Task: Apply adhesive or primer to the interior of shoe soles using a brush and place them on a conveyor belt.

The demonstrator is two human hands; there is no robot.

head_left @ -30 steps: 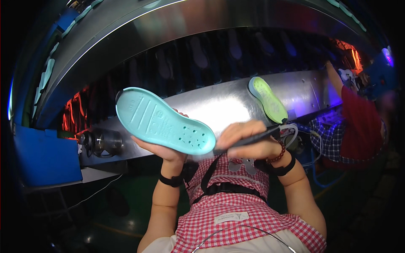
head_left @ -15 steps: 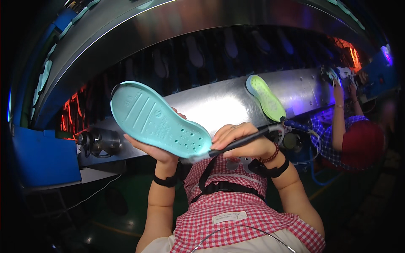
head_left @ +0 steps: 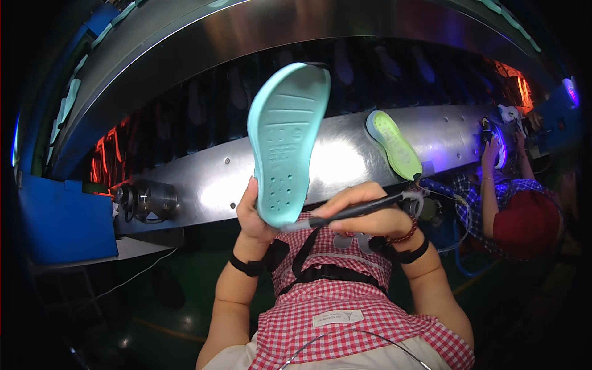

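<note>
A turquoise shoe sole stands nearly upright over the metal ledge, its grooved and dimpled face toward me. My left hand grips its lower narrow end. In my right hand is a brush with a black handle, pinched between thumb and fingers. Its pale tip meets the bottom edge of the turquoise sole; a tube runs from the handle's far end. Right of my hands, a yellow-green sole with a pale blue rim lies on the ledge.
A steel ledge runs across in front of me. At its left stands a clear container beside a blue box. Behind, dark soles line a machine with red-glowing ends. At right, a co-worker's hands handle a shoe part.
My left hand has turned the turquoise sole from a leftward slant to nearly upright. The brush stays at its lower end. The co-worker's hands have shifted slightly.
</note>
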